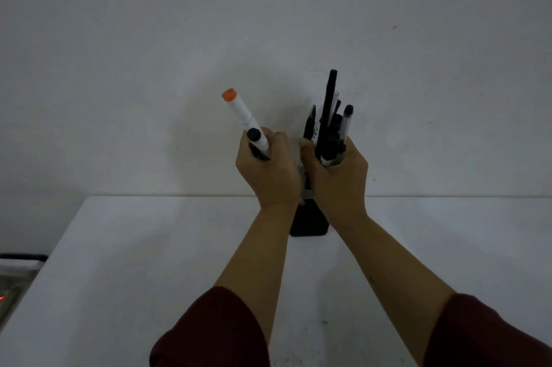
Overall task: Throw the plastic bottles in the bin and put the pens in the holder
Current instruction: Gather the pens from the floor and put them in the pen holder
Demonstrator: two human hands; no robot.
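Above the black mesh pen holder (309, 221) on the white table (149, 247), both hands are full: the left hand (267, 171) is closed around two white markers (257, 139) (one orange-capped, one black-capped), and the right hand (337, 172) is clenched on a bundle of black pens (328, 124). The holder's mouth is hidden behind the hands, so the aim is probably blind. Dropping both lots together could jam them at the rim, spill pens onto the table, or tip the holder. No bottles show.

holder (309, 221) mouth blocked by both hands, table (149, 247) bare elsewhere
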